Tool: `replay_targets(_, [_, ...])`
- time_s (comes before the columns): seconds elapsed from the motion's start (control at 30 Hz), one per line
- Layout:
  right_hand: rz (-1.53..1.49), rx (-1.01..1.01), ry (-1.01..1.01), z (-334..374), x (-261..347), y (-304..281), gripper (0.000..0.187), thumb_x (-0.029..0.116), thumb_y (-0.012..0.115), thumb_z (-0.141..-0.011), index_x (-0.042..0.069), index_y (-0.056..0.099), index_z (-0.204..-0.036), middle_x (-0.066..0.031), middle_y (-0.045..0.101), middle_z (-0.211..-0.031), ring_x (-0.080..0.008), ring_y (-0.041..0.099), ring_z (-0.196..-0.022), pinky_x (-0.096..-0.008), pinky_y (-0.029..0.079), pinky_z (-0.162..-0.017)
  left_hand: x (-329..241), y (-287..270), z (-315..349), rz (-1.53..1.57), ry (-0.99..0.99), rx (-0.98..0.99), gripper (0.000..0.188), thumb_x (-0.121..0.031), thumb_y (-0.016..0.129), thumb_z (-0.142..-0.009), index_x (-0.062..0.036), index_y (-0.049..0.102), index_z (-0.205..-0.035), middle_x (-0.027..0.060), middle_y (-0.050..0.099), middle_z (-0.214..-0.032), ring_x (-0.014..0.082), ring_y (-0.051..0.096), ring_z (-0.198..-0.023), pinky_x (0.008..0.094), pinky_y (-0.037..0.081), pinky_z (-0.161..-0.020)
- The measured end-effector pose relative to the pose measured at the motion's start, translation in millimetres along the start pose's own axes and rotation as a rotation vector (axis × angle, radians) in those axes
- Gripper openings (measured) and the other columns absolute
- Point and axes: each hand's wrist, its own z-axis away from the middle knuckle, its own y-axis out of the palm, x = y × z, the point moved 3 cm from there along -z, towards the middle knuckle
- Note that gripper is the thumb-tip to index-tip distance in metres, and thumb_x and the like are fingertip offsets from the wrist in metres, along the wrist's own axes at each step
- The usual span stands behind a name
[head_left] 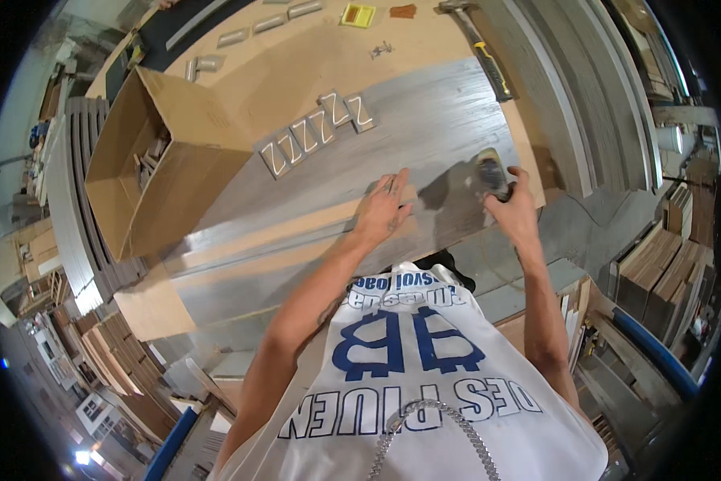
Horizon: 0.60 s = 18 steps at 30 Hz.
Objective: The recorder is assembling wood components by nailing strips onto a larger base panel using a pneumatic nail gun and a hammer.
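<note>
My left hand (386, 210) rests with fingers stretched out at the near edge of the grey wood-grain board (432, 104). On the right, my right hand (514, 204) has its thumb and fingers around a dark rounded object with a pale yellowish end (492, 174); its kind I cannot make out. Farther left on the board lie several small grey rectangular pieces (302, 138), each with a white zigzag line on top. A strip of grey board (264, 239) runs beside my left forearm, along the near side.
An open cardboard box (188, 168) with small grey pieces inside stands at the left. A hammer (484, 60), a yellow tray (358, 14) and a small pile of metal fasteners (382, 50) lie at the far side. Long grey boards (561, 88) are stacked on the right.
</note>
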Motion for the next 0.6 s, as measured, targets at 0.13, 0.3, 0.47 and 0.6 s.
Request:
replay_targets(0.13, [-0.213,0.388,0.086,12.4,16.6,4.9,0.04,0.027,0.075,-0.083,-0.005,0.064,-0.104,-0.0113,0.066,-0.07,-0.0202,0.064,-0.058,-0.0351,0.051,-0.058,-2.6,0.0,4.3,-0.022,0.011,-0.003,0.072,-0.015,0.07,-0.086,0.0009,0.034,-0.146,0.0232,0.056,-0.127,0.0405,0.051,-0.119,0.0433,0.045,-0.102])
replay_targets(0.3, [-0.17,0.511,0.076,26.4,41.6,31.4,0.034,0.028,0.074,-0.085,-0.004,0.068,-0.092,-0.0096,0.064,-0.063,-0.0168,0.062,-0.052,-0.0334,0.049,-0.052,2.5,2.5,2.6,-0.008,0.03,-0.007,0.072,-0.013,0.07,-0.085,0.0029,0.034,-0.145,0.0247,0.055,-0.126,0.0409,0.051,-0.119,0.0438,0.045,-0.101])
replay_targets(0.47, [-0.109,0.528,0.044,27.1,42.6,37.1,0.033,0.027,0.073,-0.085,-0.005,0.068,-0.091,-0.0102,0.064,-0.062,-0.0176,0.062,-0.051,-0.0336,0.049,-0.052,-1.3,-0.6,2.2,0.002,0.054,-0.01,0.072,-0.013,0.07,-0.085,0.0035,0.034,-0.145,0.0249,0.055,-0.124,0.0409,0.051,-0.119,0.044,0.045,-0.1])
replay_targets(0.6, [-0.098,0.556,0.042,28.2,52.0,38.8,0.032,0.026,0.072,-0.085,-0.005,0.068,-0.092,-0.0102,0.064,-0.062,-0.0178,0.062,-0.051,-0.0337,0.049,-0.052,0.9,3.3,4.1,-0.014,0.043,0.001,0.076,-0.006,0.067,-0.079,0.0059,0.033,-0.145,0.0252,0.055,-0.126,0.0398,0.049,-0.122,0.0416,0.043,-0.103])
